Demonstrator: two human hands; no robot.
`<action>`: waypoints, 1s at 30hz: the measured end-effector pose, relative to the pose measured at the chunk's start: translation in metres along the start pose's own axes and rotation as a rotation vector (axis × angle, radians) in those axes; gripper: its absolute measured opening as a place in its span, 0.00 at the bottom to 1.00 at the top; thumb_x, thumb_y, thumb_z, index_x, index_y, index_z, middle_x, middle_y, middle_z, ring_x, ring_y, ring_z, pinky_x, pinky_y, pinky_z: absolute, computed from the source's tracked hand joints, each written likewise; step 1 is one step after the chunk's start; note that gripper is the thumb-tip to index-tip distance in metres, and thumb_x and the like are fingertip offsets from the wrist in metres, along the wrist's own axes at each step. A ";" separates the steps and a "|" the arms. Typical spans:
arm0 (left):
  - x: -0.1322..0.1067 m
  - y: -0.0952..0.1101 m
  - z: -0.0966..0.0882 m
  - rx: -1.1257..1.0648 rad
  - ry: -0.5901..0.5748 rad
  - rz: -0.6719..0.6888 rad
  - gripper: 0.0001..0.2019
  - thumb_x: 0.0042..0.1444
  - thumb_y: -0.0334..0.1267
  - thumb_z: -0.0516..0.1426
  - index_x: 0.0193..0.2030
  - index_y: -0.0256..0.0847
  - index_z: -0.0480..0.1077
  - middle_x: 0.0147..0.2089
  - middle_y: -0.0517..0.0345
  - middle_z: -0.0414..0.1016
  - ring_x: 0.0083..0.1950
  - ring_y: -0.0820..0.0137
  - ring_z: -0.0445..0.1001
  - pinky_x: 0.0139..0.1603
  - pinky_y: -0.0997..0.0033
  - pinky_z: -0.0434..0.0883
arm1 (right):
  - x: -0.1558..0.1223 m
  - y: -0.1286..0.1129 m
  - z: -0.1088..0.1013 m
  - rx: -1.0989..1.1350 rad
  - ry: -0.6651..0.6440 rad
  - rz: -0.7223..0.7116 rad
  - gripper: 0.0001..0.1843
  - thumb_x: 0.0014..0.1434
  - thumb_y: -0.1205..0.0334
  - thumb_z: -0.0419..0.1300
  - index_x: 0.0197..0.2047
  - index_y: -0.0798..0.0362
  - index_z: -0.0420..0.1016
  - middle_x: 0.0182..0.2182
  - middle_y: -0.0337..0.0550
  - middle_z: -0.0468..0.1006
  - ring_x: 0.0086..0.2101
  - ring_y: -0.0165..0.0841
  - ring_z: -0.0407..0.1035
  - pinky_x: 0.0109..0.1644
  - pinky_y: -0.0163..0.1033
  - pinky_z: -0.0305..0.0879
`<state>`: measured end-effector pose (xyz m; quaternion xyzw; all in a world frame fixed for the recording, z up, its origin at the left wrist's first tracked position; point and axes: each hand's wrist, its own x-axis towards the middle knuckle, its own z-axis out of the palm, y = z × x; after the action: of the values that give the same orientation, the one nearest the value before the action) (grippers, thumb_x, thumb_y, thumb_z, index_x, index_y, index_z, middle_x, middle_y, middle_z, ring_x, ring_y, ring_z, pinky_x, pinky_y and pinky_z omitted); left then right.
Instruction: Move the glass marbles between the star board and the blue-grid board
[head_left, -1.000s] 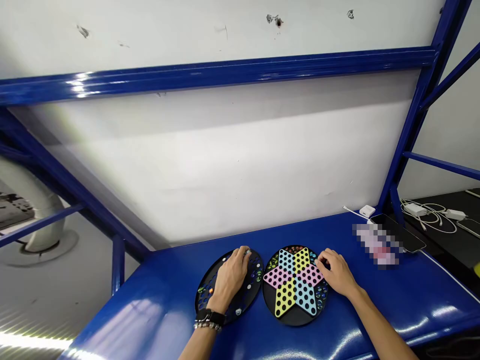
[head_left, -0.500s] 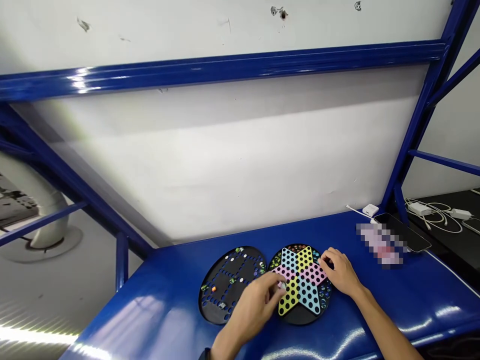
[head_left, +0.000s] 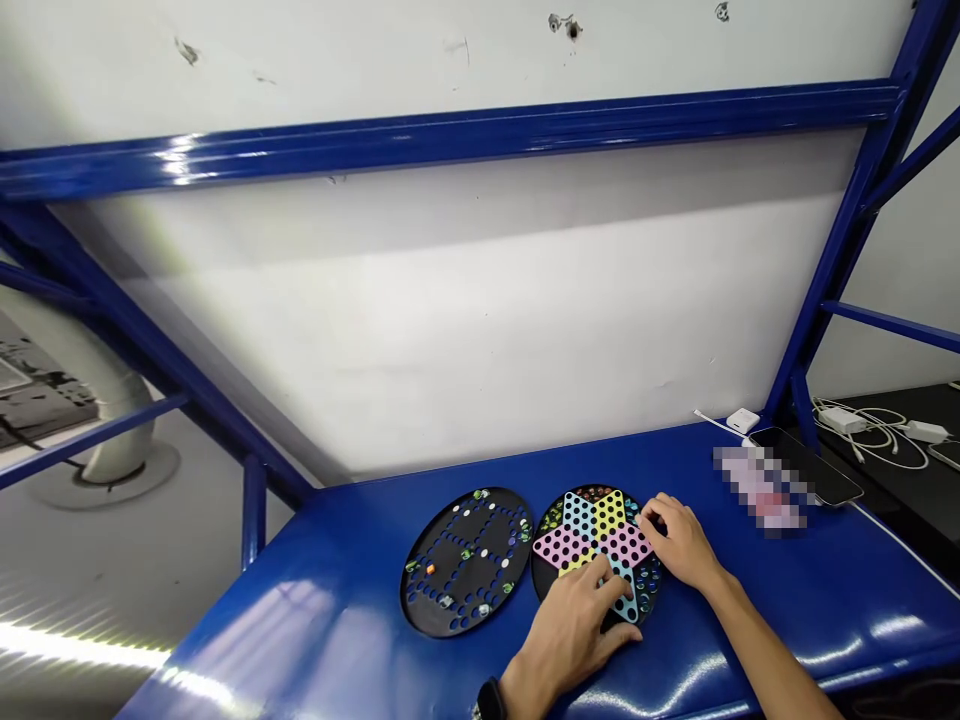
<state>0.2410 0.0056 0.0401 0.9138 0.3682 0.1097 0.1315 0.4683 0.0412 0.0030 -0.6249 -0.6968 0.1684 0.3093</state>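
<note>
A round black board with a coloured six-point star [head_left: 581,525] lies on the blue tabletop [head_left: 337,620]. To its left sits a round black tray [head_left: 450,590] with holes and a few scattered marbles. My left hand [head_left: 577,620] rests over the star board's near part, fingers bunched with the tips down on the holes; what they hold is hidden. My right hand [head_left: 679,545] sits curled against the board's right rim, gripping it. A dark watch shows on my left wrist.
A phone [head_left: 806,465] and a blurred item [head_left: 757,490] lie at the back right, beside a white charger [head_left: 742,420] with its cable. Blue frame posts rise right and left. More chargers and cables [head_left: 870,430] lie on a black table beyond.
My left hand left the black tray, crossed to the right and came down on the star board's near side. My right hand stayed at the board's right rim.
</note>
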 end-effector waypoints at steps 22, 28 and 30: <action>-0.011 -0.180 -0.065 0.359 0.080 -0.609 0.17 0.67 0.36 0.47 0.49 0.45 0.77 0.52 0.50 0.76 0.52 0.59 0.74 0.50 0.61 0.70 | 0.002 0.001 0.003 0.003 0.004 0.023 0.16 0.68 0.53 0.51 0.30 0.48 0.70 0.32 0.38 0.76 0.36 0.34 0.71 0.43 0.41 0.62; -0.022 -0.170 -0.071 0.215 0.103 -0.630 0.18 0.67 0.43 0.45 0.48 0.45 0.75 0.48 0.53 0.78 0.43 0.64 0.78 0.42 0.68 0.72 | 0.001 0.003 0.004 0.000 0.002 0.021 0.17 0.68 0.51 0.50 0.30 0.48 0.68 0.32 0.39 0.75 0.36 0.35 0.71 0.42 0.41 0.62; -0.034 -0.160 -0.073 0.071 0.133 -0.616 0.19 0.66 0.48 0.45 0.48 0.46 0.75 0.46 0.55 0.79 0.42 0.65 0.78 0.43 0.68 0.73 | 0.001 0.002 0.003 0.005 0.000 0.019 0.17 0.69 0.51 0.50 0.30 0.48 0.68 0.32 0.40 0.76 0.36 0.36 0.71 0.42 0.41 0.62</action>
<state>0.0921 0.1040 0.0544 0.7541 0.6392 0.1113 0.1021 0.4678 0.0426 -0.0004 -0.6307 -0.6904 0.1731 0.3093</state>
